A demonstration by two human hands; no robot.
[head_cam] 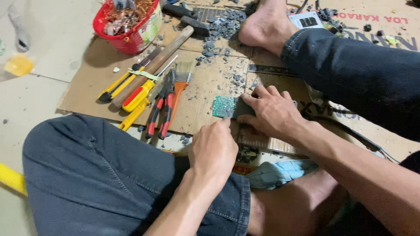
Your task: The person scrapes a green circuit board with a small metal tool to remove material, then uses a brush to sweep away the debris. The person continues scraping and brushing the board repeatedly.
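Flattened cardboard [205,83] covers a pale tiled floor [30,100], and the person sits on it with both legs in dark jeans and bare feet.

From the head camera, a small green circuit board [224,106] lies on the cardboard, roughly at the middle of the view. The right hand [272,112] presses down on the dark part joined to the board's right edge, fingers spread flat over it and touching it. The left hand [213,148] sits just below the board, curled nearly closed, with its fingertips pinched at the board's lower edge; whether it grips a small tool there cannot be told.

Left of the board, well apart from it, lie the tools in a loose row: red-handled pliers [161,109] nearest, an orange-handled paintbrush [180,87] beside them, then yellow-and-red screwdrivers [131,98] and a wooden-handled hammer [162,54] whose black head points up and away. Above and left of the board, at the cardboard's far corner, stands a red plastic basket [127,35] filled with copper wire scrap. Grey broken fragments [223,28] are scattered above the board, near the bare foot [264,24]. Below and right of the board, between the legs, rests a crumpled pale blue cloth [280,171]. A yellow hose-like tube [11,178] shows at the far left edge.
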